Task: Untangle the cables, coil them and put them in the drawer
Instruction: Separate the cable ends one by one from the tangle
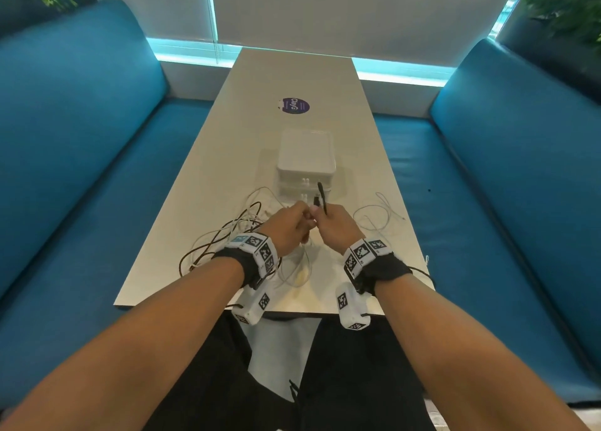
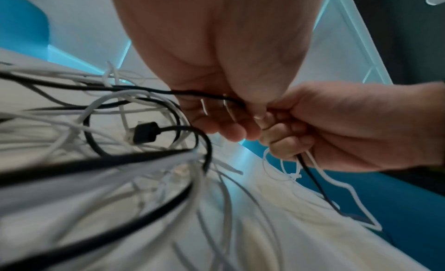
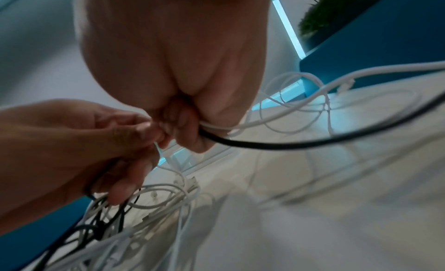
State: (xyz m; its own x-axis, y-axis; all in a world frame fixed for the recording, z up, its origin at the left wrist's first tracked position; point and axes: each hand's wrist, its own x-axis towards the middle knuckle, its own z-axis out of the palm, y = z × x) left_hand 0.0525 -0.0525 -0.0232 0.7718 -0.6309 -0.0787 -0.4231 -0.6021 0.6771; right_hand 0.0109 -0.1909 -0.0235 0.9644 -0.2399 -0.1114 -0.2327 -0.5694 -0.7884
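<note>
With both the left hand [image 1: 290, 225] and right hand [image 1: 335, 225] pinching tangled cables [image 1: 227, 235] near the table's [image 1: 195, 177] front edge, untangling looks barely begun, coiling and the drawer unit [image 1: 305, 164] remaining.

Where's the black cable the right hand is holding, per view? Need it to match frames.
Head: black cable sticks up from the right hand, before the white drawer box.
Left wrist: hangs below that fist, right of centre.
Right wrist: sweeps right from the fist.
Shared landmark: the two hands meeting.
</note>
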